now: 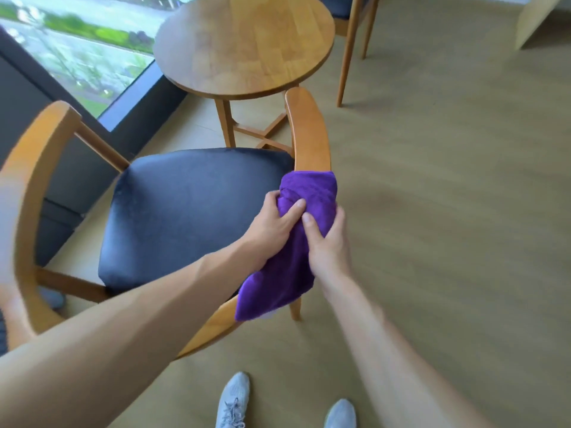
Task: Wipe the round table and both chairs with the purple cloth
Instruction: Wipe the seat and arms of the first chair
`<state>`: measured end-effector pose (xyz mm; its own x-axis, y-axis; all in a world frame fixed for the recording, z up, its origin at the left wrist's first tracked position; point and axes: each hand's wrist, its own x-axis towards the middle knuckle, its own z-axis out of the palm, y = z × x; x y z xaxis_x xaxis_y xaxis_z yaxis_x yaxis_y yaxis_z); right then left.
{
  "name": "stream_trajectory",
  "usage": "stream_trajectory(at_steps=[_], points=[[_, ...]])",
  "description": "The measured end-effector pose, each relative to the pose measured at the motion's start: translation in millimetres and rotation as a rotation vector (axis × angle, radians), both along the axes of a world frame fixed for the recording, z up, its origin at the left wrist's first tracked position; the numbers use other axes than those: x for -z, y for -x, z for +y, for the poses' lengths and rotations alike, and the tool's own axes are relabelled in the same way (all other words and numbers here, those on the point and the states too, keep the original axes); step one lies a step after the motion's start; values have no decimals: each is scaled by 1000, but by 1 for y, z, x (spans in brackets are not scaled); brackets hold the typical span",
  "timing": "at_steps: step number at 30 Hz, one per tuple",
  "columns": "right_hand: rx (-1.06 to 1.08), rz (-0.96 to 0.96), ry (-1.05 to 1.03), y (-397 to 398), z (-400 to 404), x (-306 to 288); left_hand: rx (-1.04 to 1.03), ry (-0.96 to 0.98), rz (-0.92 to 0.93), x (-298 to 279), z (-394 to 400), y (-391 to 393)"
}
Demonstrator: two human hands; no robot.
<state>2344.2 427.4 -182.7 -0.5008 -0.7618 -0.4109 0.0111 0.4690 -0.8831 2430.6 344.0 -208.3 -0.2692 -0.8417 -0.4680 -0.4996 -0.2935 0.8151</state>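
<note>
purple cloth gripped between both hands, on chair arm

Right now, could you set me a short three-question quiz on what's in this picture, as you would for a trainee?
1. True or false: both hands grip the purple cloth.
2. Which part of the near chair does the cloth lie on? A) the black seat B) the right wooden armrest C) a leg
3. Fill in: the round table has ____ lying on its top.

Key:
1. True: the left hand and the right hand both curl round it.
2. B, the armrest.
3. Nothing.
</note>
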Motion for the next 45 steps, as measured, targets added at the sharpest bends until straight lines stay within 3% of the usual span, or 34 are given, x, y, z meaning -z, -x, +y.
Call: stream_trajectory(at_steps=[8,19,24,28,30,37,45], points=[[21,142,47,10,-21,43,6,112,-48,14,-1,4],[-69,315,100,93,-180,47,-225,172,83,11,-128,84],[-196,277,169,119,-267,45,-326,211,52,5,-205,109],[-242,127,184,128,-305,52,-345,162,175,15,-239,112],[-243,93,174,129,-309,57,-350,129,183,21,-243,112],[-246,394,175,127,-304,53,-378,235,39,12,-235,120],[-253,352,194,121,-233,60,-301,299,-134,0,-169,116]])
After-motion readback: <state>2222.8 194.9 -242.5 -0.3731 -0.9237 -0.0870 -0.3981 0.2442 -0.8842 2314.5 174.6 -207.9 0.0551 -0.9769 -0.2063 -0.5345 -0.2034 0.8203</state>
